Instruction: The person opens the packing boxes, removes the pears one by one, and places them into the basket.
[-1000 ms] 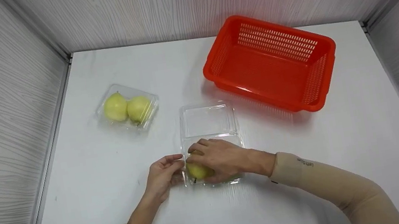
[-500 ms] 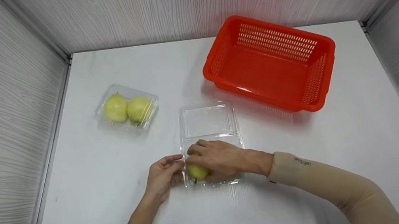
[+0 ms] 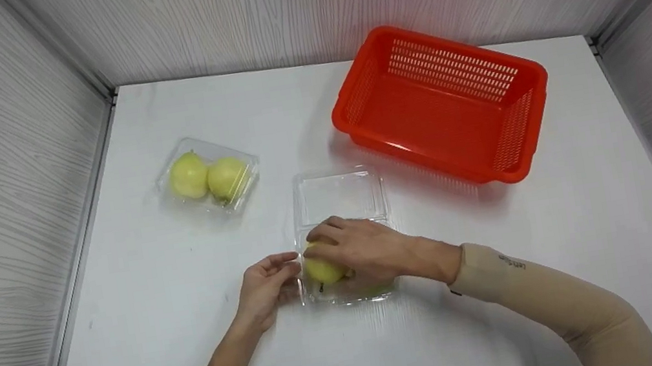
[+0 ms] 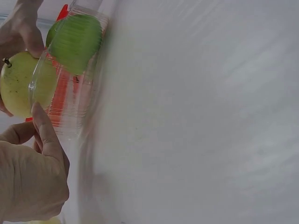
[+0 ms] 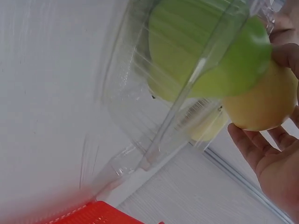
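My right hand (image 3: pixel 369 247) holds a yellow pear (image 3: pixel 322 268) over the near half of an open clear plastic clamshell container (image 3: pixel 341 197). In the left wrist view, that yellow pear (image 4: pixel 17 84) sits at the rim, above the container's bottom. A green pear (image 4: pixel 77 42) lies inside, mostly covered by my right hand in the head view. The right wrist view has my fingers round the yellow pear (image 5: pixel 266 100), beside the green pear (image 5: pixel 201 51). With thumb and forefinger, my left hand (image 3: pixel 266 291) pinches the container's left rim.
A second clear clamshell (image 3: pixel 248 189), with two yellow-green pears (image 3: pixel 189 176), lies at the left on the white table (image 3: pixel 148 342). At the back right stands a red plastic basket (image 3: pixel 440 119) with slotted walls. Panels (image 3: pixel 222 22) rise around the table.
The right hand has shifted slightly up and to the right, and the yellow pear has moved a little with it. My left hand and the container have stayed in place.
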Motion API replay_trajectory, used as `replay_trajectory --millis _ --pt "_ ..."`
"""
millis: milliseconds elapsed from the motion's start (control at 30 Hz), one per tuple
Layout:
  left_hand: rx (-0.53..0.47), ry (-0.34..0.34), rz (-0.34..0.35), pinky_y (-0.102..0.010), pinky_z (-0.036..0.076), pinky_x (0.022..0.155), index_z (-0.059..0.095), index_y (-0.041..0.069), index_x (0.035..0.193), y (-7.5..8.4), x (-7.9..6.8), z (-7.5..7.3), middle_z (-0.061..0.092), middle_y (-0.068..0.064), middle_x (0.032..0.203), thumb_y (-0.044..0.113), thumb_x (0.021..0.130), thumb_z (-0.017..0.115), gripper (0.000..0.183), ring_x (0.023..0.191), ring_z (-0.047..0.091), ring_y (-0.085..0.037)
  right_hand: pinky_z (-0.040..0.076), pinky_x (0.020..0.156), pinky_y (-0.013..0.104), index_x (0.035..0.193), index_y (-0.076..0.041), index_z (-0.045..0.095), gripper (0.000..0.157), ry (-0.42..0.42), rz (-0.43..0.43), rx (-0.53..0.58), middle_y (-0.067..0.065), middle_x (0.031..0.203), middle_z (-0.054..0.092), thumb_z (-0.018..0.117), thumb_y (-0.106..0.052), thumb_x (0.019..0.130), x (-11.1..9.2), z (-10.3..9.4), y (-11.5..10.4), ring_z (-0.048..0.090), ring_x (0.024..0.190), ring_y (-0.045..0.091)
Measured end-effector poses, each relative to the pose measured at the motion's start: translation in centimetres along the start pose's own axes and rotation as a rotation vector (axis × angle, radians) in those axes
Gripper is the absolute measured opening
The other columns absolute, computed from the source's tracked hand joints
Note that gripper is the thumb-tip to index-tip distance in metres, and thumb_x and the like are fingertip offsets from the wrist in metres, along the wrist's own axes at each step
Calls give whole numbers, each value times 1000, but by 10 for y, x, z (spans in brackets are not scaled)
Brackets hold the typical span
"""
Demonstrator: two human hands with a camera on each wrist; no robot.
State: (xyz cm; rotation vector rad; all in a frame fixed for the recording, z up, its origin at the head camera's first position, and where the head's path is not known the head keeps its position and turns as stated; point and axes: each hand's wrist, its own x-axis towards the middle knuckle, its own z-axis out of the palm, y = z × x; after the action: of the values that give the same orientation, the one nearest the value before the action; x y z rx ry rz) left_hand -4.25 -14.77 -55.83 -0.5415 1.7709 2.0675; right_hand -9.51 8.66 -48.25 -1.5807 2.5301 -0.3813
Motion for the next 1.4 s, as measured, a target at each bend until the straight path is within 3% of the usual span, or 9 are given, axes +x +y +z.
replay_trajectory --millis 200,400,600,767,933,1100,1400 --pt "21 16 -10 -21 59 61 66 -7 124 1 0 1 76 -2 87 3 97 70 29 71 70 -11 62 100 38 139 -20 57 65 49 -24 -57 5 143 59 87 -36 83 -7 -21 5 58 130 27" --pt "40 20 -15 -21 60 61 66 -6 125 2 0 1 76 -4 89 4 97 71 30 71 71 -10 63 96 41 138 -18 59 64 111 -13 -79 6 140 60 88 -32 82 -18 -44 16 58 129 28" --pt "49 16 -5 -22 62 62 66 -6 125 3 0 2 77 -7 91 3 96 70 30 72 72 -11 61 103 44 137 -15 59 67 157 -10 -112 9 138 61 91 -29 79 -31 -69 31 58 129 32" --pt "66 10 -10 -21 64 65 66 -3 126 3 -1 2 77 -9 96 4 97 69 31 75 72 -12 65 91 41 135 -13 61 67 218 -2 -164 10 135 63 93 -28 77 -41 -92 45 60 122 31" --pt "61 14 -12 -21 63 64 66 -3 126 5 -1 3 77 -11 98 3 97 69 30 75 72 -12 67 83 47 136 -12 62 67 231 52 -157 11 136 64 92 -24 77 -52 -114 63 61 122 34" --pt "47 13 -9 -21 63 63 66 -4 126 4 -2 2 76 -9 95 2 96 69 30 73 70 -12 66 87 53 137 -11 63 66 225 135 -128 14 138 62 91 -22 79 -64 -133 83 58 128 36" --pt "30 26 -8 -22 63 62 66 -5 123 4 -1 3 76 -7 91 2 96 70 28 71 70 -11 64 87 59 134 -10 61 68 235 288 -124 17 137 61 93 -21 75 -82 -147 132 56 125 38"
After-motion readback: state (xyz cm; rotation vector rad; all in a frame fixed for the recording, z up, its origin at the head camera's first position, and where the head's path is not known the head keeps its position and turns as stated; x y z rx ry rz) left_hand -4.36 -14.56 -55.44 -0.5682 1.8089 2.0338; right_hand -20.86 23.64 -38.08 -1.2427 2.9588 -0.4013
